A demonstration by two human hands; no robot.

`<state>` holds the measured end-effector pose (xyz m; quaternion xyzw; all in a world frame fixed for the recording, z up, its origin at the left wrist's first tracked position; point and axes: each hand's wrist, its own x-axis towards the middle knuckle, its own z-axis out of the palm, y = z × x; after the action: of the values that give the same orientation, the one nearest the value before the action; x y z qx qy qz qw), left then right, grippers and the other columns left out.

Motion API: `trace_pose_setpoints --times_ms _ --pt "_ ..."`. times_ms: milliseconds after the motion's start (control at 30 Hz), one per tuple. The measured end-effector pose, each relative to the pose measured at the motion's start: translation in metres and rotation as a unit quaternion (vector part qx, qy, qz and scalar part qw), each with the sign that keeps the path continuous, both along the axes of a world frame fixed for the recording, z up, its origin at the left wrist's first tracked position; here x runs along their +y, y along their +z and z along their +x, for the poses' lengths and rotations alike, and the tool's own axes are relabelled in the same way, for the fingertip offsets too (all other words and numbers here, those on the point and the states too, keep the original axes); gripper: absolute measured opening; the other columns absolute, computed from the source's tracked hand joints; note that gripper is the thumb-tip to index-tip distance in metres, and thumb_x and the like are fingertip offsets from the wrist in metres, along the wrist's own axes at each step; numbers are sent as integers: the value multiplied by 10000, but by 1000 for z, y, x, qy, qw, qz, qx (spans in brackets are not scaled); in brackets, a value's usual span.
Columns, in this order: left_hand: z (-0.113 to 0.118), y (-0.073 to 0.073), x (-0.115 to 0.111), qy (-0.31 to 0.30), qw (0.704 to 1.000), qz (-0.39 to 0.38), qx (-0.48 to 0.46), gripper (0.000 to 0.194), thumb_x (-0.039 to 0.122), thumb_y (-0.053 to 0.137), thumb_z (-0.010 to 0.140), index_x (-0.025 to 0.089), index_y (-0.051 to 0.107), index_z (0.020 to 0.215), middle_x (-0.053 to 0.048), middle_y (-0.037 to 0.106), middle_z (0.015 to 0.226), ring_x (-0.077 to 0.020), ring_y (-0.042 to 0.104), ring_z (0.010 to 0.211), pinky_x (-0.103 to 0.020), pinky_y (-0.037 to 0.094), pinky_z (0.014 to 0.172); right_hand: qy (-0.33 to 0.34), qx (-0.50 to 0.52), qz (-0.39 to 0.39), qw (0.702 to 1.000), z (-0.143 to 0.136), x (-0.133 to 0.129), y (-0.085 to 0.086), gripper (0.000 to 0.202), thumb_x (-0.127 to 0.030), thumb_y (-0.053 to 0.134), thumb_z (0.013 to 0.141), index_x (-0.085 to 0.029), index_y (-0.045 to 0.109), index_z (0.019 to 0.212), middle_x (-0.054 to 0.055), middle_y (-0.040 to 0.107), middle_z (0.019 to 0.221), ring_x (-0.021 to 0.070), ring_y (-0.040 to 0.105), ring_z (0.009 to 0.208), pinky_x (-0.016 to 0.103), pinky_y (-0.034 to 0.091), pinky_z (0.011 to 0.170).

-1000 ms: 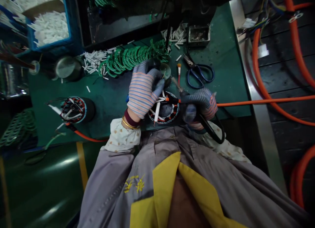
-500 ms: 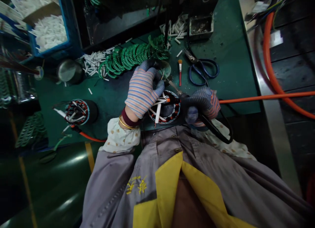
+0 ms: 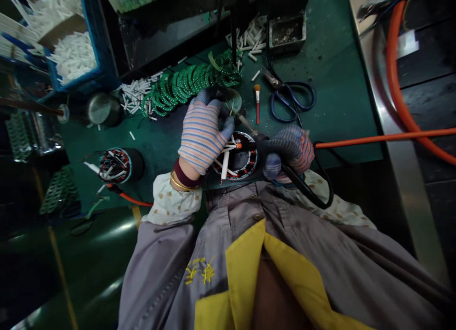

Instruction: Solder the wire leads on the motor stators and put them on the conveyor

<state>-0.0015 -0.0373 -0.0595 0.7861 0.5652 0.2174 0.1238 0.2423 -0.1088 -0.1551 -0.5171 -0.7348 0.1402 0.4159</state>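
My right hand (image 3: 292,148), in a striped knit glove with dark fingers, is wrapped round the handle of a soldering iron (image 3: 253,131). The iron's metal tip points up and left towards the fingers of my left hand (image 3: 201,136). That hand wears a matching glove, its thumb and fingers pinched together on a thin wire (image 3: 232,108). Just below the hands, a round motor stator (image 3: 253,165) lies at the table's near edge, with orange-red windings and white sleeves on its leads. A pale, see-through round piece (image 3: 234,100) is beside my left fingertips.
Blue-handled scissors (image 3: 295,101) and a red brush (image 3: 257,104) lie beyond my right hand. Green curved strips (image 3: 188,83) and loose white tubes (image 3: 137,95) line the back. Another stator (image 3: 133,165) and a metal cup (image 3: 104,110) stand left. An orange hose (image 3: 374,136) crosses at right.
The view has shifted and turned slightly. Both hands keep nearly the same pose, with the soldering iron and wire still held close together over the stator.
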Motion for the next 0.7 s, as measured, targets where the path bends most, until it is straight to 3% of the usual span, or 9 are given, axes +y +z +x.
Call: trace_pose_setpoints --times_ms 100,233,333,433,567,700 --pt "0 -1 -1 -3 1000 7 -13 272 578 804 1115 322 714 1111 -130 757 1400 -425 722 1319 -658 660 1183 -83 66 59 993 -32 -3 13 468 -545 469 1121 -351 894 1088 109 715 909 338 676 971 526 526 932" --pt "-4 -2 3 -19 999 -3 -36 347 677 793 1133 336 732 1144 -123 758 1376 -427 725 1316 -666 664 1155 -139 79 95 983 -64 7 33 395 -421 539 1143 -288 898 1242 127 736 1129 321 650 1116 508 510 1035" --pt "-4 -2 5 -23 998 -4 -50 428 769 769 1134 342 736 1120 -123 745 1324 -417 718 1257 -685 659 1118 -136 2 23 990 -57 22 40 355 -403 625 1140 -273 895 1332 130 738 1221 317 625 1159 516 487 1075" --pt "-3 -4 7 -23 998 -5 -55 476 775 702 1164 307 752 1096 -152 730 1340 -419 706 1234 -718 643 1098 -93 -70 -49 992 -40 36 42 382 -437 667 1144 -320 876 1442 131 750 1325 349 623 1241 570 481 1128" --pt "-5 -13 9 -25 997 -39 -56 418 737 740 1138 322 783 1131 -120 745 1384 -439 660 1366 -746 567 1199 -59 -87 -62 993 -33 45 39 407 -457 658 1152 -319 859 1477 141 732 1376 367 632 1289 595 492 1150" --pt "-5 -13 7 -13 997 -18 -74 317 623 703 1202 320 761 1129 -88 785 1261 -375 690 1305 -677 599 1186 -52 -59 -57 995 -29 37 25 440 -528 575 1185 -289 880 1393 149 741 1281 361 656 1234 570 500 1102"
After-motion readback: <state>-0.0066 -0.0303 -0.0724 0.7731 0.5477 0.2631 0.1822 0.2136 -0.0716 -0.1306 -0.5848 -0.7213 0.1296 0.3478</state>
